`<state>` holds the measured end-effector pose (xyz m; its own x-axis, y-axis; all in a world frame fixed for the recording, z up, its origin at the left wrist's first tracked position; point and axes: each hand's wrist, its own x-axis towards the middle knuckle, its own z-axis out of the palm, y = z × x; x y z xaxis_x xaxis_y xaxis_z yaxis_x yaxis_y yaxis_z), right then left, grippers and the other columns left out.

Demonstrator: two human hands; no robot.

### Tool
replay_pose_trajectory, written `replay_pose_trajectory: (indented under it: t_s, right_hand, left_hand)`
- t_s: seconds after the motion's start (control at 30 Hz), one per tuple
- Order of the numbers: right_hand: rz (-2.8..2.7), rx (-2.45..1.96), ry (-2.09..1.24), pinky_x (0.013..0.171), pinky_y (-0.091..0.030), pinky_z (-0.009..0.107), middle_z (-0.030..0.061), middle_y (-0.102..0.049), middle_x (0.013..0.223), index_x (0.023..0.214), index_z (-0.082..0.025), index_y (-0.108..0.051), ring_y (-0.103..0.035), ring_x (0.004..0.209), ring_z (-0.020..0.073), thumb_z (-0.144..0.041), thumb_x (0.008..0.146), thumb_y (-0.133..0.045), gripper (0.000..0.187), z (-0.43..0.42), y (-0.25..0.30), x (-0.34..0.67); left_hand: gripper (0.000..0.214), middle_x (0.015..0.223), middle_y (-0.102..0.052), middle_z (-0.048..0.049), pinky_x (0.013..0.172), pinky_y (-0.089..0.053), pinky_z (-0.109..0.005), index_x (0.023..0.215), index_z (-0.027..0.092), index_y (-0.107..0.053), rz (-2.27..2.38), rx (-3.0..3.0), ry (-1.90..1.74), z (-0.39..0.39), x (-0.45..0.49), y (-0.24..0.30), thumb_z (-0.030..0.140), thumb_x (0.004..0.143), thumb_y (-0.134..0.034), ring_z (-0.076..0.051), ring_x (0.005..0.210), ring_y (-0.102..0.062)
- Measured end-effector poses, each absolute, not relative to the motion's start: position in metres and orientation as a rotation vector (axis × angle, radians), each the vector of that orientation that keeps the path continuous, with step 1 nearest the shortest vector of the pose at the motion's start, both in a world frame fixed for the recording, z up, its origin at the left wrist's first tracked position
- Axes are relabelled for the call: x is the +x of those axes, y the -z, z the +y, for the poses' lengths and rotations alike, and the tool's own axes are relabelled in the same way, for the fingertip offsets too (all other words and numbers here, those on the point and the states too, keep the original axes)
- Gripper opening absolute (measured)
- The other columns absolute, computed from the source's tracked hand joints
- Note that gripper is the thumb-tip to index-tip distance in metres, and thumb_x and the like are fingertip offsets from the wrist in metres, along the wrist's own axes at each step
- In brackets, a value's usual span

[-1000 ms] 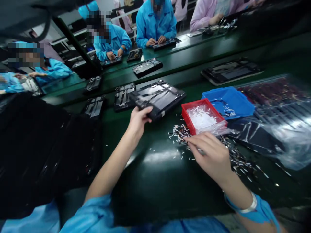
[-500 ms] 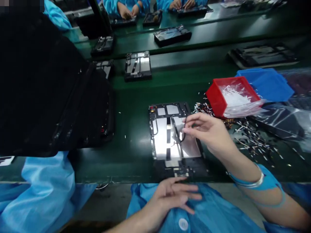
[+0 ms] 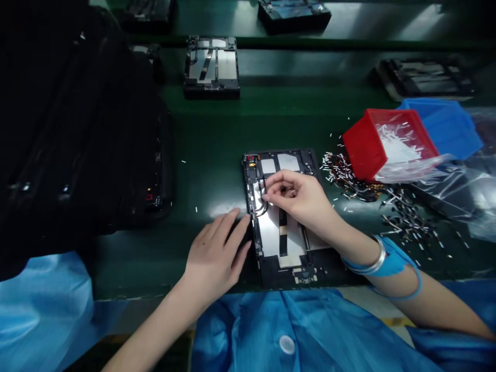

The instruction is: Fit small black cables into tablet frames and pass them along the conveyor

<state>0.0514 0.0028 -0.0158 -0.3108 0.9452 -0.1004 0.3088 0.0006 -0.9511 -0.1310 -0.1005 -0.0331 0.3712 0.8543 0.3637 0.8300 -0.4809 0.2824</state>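
Note:
An opened tablet (image 3: 271, 232) with silvery panels and black flat cables lies on the green bench before me. Over its upper left part, my right hand (image 3: 296, 194) pinches a thin black cable (image 3: 264, 206) between thumb and fingertips. The cable curves down along the tablet's left side; I cannot tell whether its lower end is attached. My left hand (image 3: 217, 248) rests at the tablet's left edge, palm down, fingers stretched out and holding nothing. Its fingertips are close to or touching the frame.
On the right stand a red bin (image 3: 364, 144) of small white strips in a plastic bag and a blue bin (image 3: 445, 126). Loose cables (image 3: 411, 217) are scattered before them. A large black stack (image 3: 89, 144) fills the left. Another opened tablet (image 3: 212, 67) sits farther back.
My right hand has moved left across the tablet with the black cable. My left hand has come up from my lap to the tablet's left edge. The view has tilted down.

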Motion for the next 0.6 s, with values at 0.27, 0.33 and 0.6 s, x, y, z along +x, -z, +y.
replay_pose_trajectory:
  t_s: [0.27, 0.33, 0.6]
  right_hand:
    - [-1.703, -1.383, -1.299, 0.055, -0.045, 0.023, -0.0005, -0.065, 0.065, 0.076, -0.017, -0.063, -0.059, 0.060, 0.0102, -0.015, 0.073, -0.065, 0.005, 0.003, 0.012, 0.052]
    - [-1.730, -1.381, -1.287, 0.058, -0.047, 0.023, 0.0001, -0.066, 0.066, 0.072, -0.017, -0.062, -0.062, 0.063, 0.0113, -0.015, 0.074, -0.065, 0.004, 0.006, 0.010, 0.054]
    - [-2.038, -1.455, -1.088, 0.047, -0.035, 0.022, -0.0031, -0.059, 0.054, 0.065, -0.016, -0.066, -0.048, 0.048, 0.0067, -0.015, 0.072, -0.068, 0.008, 0.024, 0.001, 0.057]
  left_hand:
    - [0.032, 0.120, -0.065, -0.0197, 0.071, -0.056, -0.040, 0.121, 0.008, -0.058, 1.511, 2.694, -0.624, -0.095, -0.129, 0.033, 0.017, 0.091, -0.051, -0.032, 0.104, -0.065]
    - [0.032, 0.118, -0.066, -0.0192, 0.072, -0.055, -0.038, 0.121, 0.007, -0.057, 1.518, 2.718, -0.636, -0.095, -0.128, 0.034, 0.014, 0.090, -0.052, -0.031, 0.103, -0.065]
    - [0.028, 0.117, -0.066, -0.0178, 0.073, -0.056, -0.037, 0.117, 0.010, -0.058, 1.503, 2.629, -0.604, -0.090, -0.128, 0.030, 0.016, 0.091, -0.049, -0.029, 0.104, -0.065]
